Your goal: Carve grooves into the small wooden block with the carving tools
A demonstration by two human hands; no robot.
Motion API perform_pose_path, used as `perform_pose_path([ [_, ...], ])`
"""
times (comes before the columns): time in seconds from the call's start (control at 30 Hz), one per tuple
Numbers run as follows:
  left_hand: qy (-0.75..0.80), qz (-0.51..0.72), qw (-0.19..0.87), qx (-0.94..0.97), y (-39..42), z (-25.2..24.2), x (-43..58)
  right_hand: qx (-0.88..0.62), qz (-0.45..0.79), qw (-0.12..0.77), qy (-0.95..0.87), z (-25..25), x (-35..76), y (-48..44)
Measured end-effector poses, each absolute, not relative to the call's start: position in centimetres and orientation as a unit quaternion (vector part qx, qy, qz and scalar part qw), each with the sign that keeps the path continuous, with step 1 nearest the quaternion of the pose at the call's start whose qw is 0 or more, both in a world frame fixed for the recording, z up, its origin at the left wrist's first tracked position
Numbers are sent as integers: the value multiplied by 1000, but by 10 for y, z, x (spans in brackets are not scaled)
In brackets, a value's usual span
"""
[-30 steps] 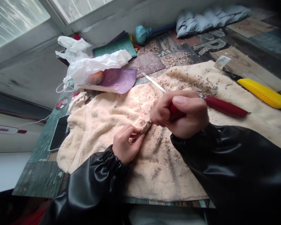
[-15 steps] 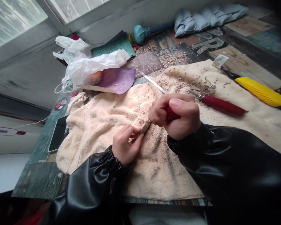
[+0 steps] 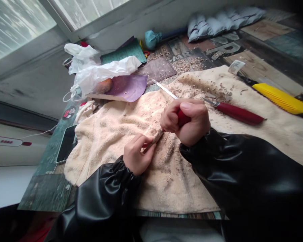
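My left hand [image 3: 137, 154] is closed in a pinch around a small, slim piece of wood [image 3: 158, 135] and rests low over the beige cloth. My right hand [image 3: 186, 119] is wrapped in a fist around the red handle [image 3: 183, 118] of a carving tool, just above the wood's upper end. The tool's working tip is hidden, so its exact kind is unclear. A narrow metal strip [image 3: 164, 88] lies behind my right fist, its near end out of sight. Right of that fist, a red-handled knife [image 3: 238, 112] lies on the cloth [image 3: 111, 124] among wood shavings.
A yellow-handled tool [image 3: 282, 97] lies at the far right. White plastic bags [image 3: 108, 70] and a purple sheet [image 3: 131, 88] are at the back left. A phone [image 3: 65, 144] rests near the table's left edge. Shavings [image 3: 189, 64] are scattered behind the cloth.
The view has shifted slightly. My right fist has moved a little up and left, and my left hand keeps its pinch on the wood.
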State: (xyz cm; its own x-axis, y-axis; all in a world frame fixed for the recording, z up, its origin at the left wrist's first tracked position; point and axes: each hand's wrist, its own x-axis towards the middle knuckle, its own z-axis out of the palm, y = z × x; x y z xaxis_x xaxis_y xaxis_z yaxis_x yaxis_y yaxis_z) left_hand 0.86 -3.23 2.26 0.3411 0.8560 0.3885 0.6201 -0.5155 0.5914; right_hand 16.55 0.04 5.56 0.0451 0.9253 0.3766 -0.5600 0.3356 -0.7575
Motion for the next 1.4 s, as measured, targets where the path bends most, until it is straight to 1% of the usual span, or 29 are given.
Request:
perform_pose_path([
  [0.1, 458, 347, 163, 802, -31, 22, 8, -215, 534, 694, -433, 49, 162, -3],
  [0.2, 467, 356, 188, 788, -29, 21, 6, -216, 531, 687, -447, 46, 161, -4],
  [0.37, 471, 353, 207, 781, -28, 21, 5, -214, 546, 671, -454, 57, 172, -3],
  [0.6, 477, 345, 199, 784, -30, 22, 7, -217, 530, 633, -521, 66, 181, -6],
  [0.83, 465, 345, 199, 791, -32, 22, 8, -205, 538, 658, -486, 49, 172, -1],
  [1.07, 474, 344, 204, 785, -31, 22, 7, -221, 543, 625, -516, 60, 178, -9],
  [1.2, 473, 344, 199, 786, -31, 22, 7, -224, 534, 636, -510, 60, 177, -8],
  [1.4, 459, 342, 198, 796, -32, 24, 8, -209, 534, 669, -473, 43, 167, -3],
])
